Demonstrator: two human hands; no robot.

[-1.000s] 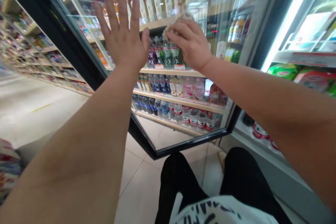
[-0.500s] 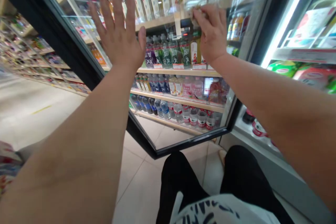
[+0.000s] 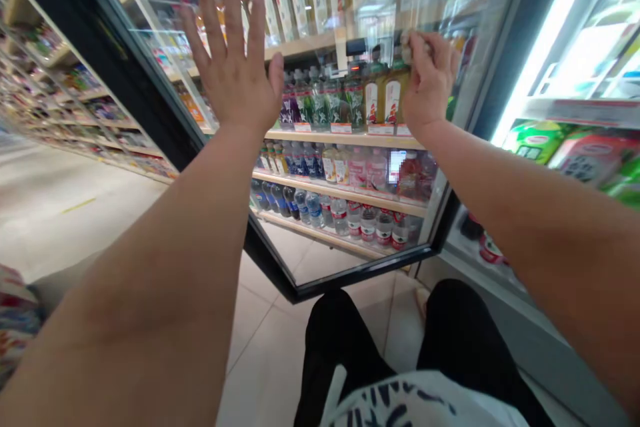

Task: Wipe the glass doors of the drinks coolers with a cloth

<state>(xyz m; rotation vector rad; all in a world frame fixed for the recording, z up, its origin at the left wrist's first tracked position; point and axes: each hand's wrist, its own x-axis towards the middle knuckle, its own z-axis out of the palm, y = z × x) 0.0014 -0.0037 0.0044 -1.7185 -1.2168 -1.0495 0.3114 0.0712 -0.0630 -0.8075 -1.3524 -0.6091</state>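
Note:
A black-framed glass door stands open before me, and rows of bottles show in its pane. My left hand is up at the glass with its fingers spread, holding nothing. My right hand is closed on a small, pale, crumpled cloth against the pane, to the right of the left hand. Most of the cloth is hidden by the fingers. Green and purple bottles appear between the two hands, with tall pale-labelled bottles above them.
To the right is a lit cooler with green and red packages on its shelf. Long store shelves line the far left beyond a pale floor. My knees are below the door's lower edge.
My right hand has slid right and slightly down across the glass with the cloth. The left hand shows a little further right and lower, still spread.

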